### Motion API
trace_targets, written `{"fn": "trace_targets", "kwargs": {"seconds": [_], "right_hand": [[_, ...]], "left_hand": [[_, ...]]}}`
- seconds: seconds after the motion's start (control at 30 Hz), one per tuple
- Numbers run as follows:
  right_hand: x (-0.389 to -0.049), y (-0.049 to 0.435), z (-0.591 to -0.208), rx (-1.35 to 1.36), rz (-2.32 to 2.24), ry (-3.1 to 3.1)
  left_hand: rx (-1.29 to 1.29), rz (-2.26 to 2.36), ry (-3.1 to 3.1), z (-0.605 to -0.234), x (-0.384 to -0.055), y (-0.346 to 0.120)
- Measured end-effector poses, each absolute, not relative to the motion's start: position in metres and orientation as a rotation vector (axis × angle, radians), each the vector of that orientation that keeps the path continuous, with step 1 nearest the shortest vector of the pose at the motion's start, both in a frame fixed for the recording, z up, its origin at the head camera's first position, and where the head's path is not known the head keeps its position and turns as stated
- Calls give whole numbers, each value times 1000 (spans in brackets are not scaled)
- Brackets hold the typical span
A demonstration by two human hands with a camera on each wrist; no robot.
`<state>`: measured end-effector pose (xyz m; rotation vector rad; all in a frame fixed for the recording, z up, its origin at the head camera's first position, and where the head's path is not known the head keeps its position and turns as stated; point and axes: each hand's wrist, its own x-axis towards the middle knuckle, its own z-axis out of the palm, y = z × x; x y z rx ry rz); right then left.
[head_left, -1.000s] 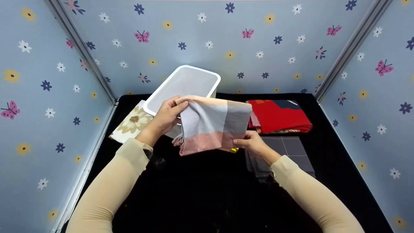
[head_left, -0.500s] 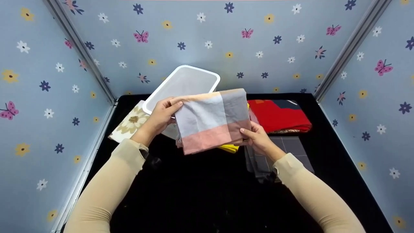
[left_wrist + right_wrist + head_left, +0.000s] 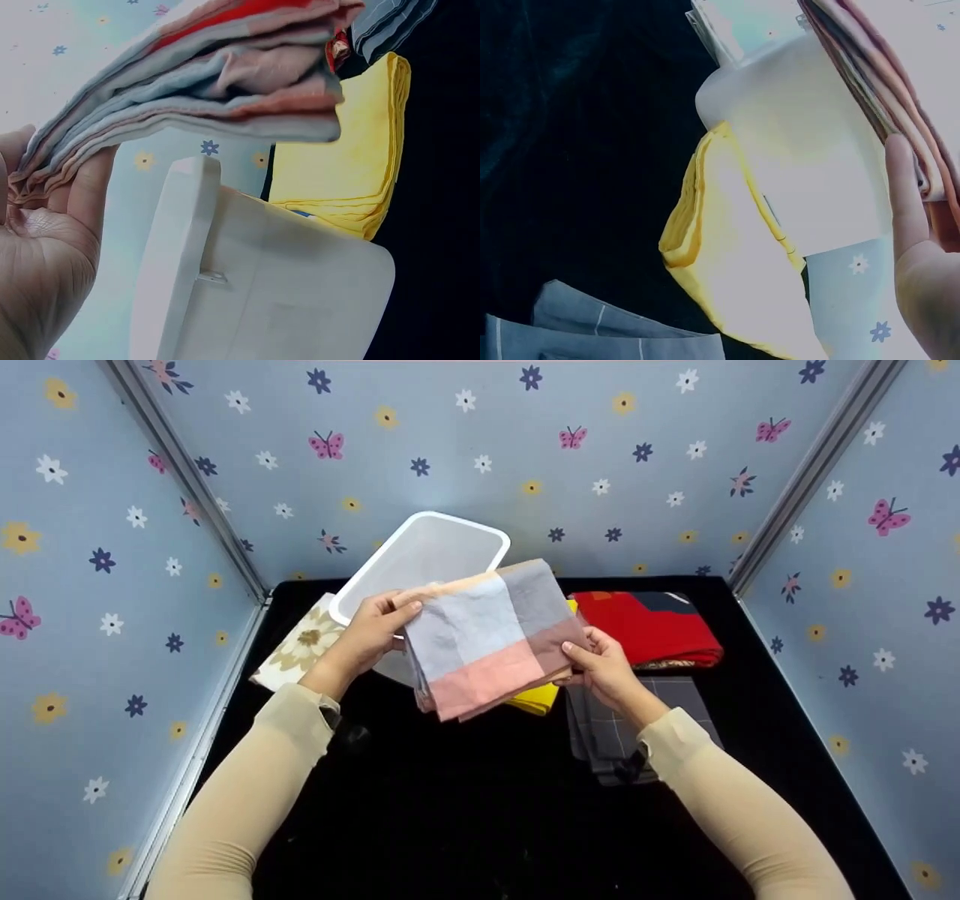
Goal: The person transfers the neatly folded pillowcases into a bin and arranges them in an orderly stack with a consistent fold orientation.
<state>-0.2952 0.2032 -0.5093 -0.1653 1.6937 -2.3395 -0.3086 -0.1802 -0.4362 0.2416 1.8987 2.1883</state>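
Observation:
Both hands hold a folded checked cloth (image 3: 487, 630) in pink, grey and pale blue up above the table. My left hand (image 3: 371, 634) pinches its left upper corner, thumb on top. At the lower right edge, my right hand (image 3: 604, 667) grips it with the thumb over the front. The cloth's stacked, layered folds show in the left wrist view. Behind it stands a white plastic bin (image 3: 435, 547) with a pale rim, its lower part hidden by the cloth in the head view. A folded yellow cloth (image 3: 337, 150) lies beside the bin, mostly covered in the head view.
On the black table (image 3: 465, 810), a white flowered cloth (image 3: 307, 637) lies left of the bin. To the right sit a folded red cloth (image 3: 652, 630) and, nearer, a dark grey checked cloth (image 3: 675, 697). Flower-patterned walls (image 3: 510, 450) enclose the back and sides.
The checked cloth has straightened and tilted, its right upper corner rising and moving left. My right hand has moved up and slightly right; my left hand shifted a little left. More yellow cloth shows.

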Motion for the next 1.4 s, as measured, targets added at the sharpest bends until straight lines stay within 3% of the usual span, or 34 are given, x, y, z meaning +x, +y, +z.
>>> {"fn": "trace_targets", "kwargs": {"seconds": [0.93,1.4], "right_hand": [[-300,206,-488,-12,-2393,1703],[-304,210,-486,-68,-1919,1851]], "left_hand": [[251,2264,1725,-432,-312,-192],[281,2021,1979,-427,-315,-201]]}}
